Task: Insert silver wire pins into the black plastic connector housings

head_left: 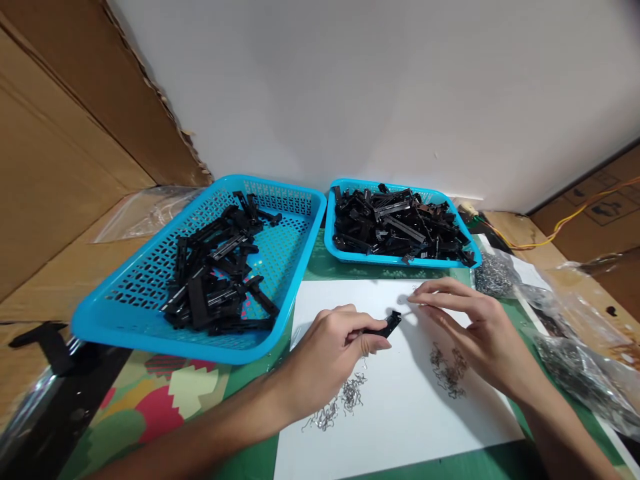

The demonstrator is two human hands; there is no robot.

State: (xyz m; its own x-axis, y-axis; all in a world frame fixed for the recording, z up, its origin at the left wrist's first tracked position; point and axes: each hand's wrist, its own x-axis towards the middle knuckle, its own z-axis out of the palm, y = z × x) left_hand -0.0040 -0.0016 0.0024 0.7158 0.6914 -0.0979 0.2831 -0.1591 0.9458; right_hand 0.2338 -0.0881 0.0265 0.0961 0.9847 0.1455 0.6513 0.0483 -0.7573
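We find the left hand (340, 347) closed on a black plastic part (393, 325) above the white sheet (400, 427), the right hand (465, 317) beside its exposed end, thumb and forefinger nearly together. We judge this to be close handwork at that end, calling for a steady hold and a fine pinch. The left fingers hide the part's other end, and we cannot tell whether the right fingertips (slightly blurred) grip anything.

Plain off-white wall (360, 87) behind the green table (250, 400), w/ soft shadows on it. Brown cardboard (65, 107) stands on the L side, torn along its edge; a printed cardboard box (595, 207) sits at far R, yellow & red wires (559, 227) in front.
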